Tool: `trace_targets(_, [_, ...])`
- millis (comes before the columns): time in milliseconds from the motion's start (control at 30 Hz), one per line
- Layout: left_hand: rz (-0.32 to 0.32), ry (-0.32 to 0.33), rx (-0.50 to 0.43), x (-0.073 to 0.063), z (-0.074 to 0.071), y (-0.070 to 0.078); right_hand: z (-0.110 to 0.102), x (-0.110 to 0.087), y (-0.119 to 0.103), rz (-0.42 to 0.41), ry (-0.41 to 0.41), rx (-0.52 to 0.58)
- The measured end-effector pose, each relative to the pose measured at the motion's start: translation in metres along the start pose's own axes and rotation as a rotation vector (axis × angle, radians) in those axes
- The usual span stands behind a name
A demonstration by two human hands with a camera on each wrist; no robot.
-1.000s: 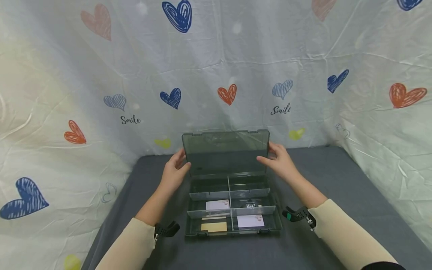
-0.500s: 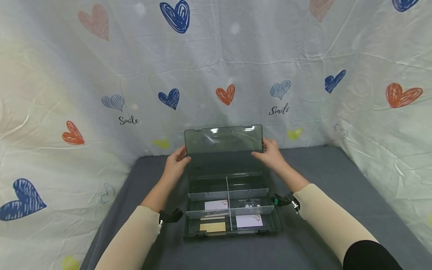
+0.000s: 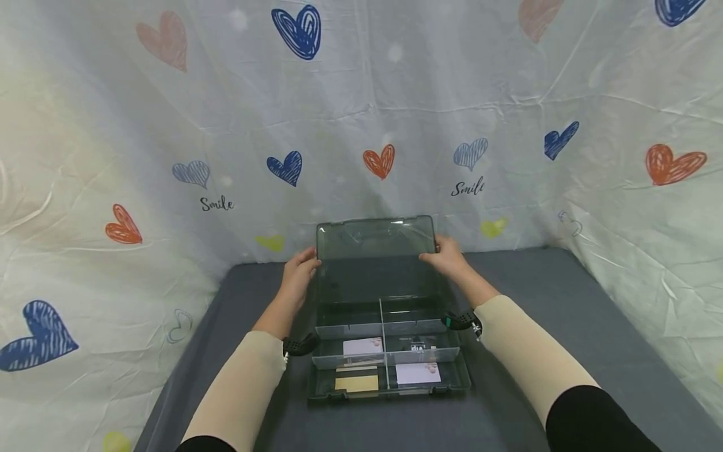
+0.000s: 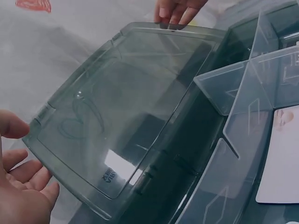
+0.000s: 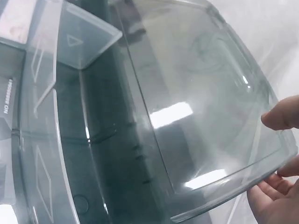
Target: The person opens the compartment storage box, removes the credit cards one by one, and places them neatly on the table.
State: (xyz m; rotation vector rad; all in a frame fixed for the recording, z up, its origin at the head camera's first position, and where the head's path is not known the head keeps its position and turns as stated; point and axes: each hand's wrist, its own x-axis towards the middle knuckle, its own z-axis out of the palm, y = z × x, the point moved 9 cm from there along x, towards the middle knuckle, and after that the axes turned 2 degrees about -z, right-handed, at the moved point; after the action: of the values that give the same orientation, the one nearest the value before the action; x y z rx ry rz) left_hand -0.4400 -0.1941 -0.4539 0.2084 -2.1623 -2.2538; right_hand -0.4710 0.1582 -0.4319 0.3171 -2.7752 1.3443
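The left hand grips the left side edge of the lid: in the left wrist view its thumb lies at a corner, with the fingers bent along the edge on the other side. The right hand holds the opposite side edge, its thumb over the lid's inner face and its fingers tucked beneath the rim. Between the two hands the lid, smoky, green-tinted and see-through, stands raised along the back of the box, which lies open in the middle of the table.

Pale dividers part the box into six compartments, two across and three deep. In the middle row, a white card lies in the left compartment, and a clear item with white lettering, too small to make out, in the right one. In the front row, a yellow card with a dark band is on the left and another white card on the right.

Dark straps circle the wrists, just beside cream sleeves. A grey cloth covers the table, and behind it hangs a pale curtain printed with hearts and the word "Smile"
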Motion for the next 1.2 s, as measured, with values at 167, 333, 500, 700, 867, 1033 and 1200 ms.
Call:
trace_targets(167, [-0.027,0.000,-0.053,0.006,0.000,-0.010,0.012,0.004,0.003,0.000,-0.033,0.022])
trace_targets(333, [-0.067,-0.003,-0.080,0.009,-0.003,-0.023,0.025,0.003,0.004,-0.021,-0.105,0.065])
trace_targets(500, [-0.081,-0.013,-0.083,0.013,-0.001,-0.028,0.030,0.000,0.009,0.005,-0.161,0.034])
trace_targets(700, [-0.096,-0.044,-0.057,0.016,0.004,-0.028,0.034,-0.001,0.020,0.080,-0.213,0.049])
trace_targets(867, [-0.125,-0.023,-0.016,0.020,0.002,-0.037,0.043,-0.001,0.026,0.107,-0.247,0.068])
trace_targets(1033, [-0.149,-0.015,0.019,0.025,0.003,-0.048,0.048,-0.001,0.037,0.137,-0.256,0.036])
trace_targets(1200, [-0.160,-0.030,0.013,0.025,0.003,-0.057,0.053,-0.003,0.048,0.167,-0.266,0.007])
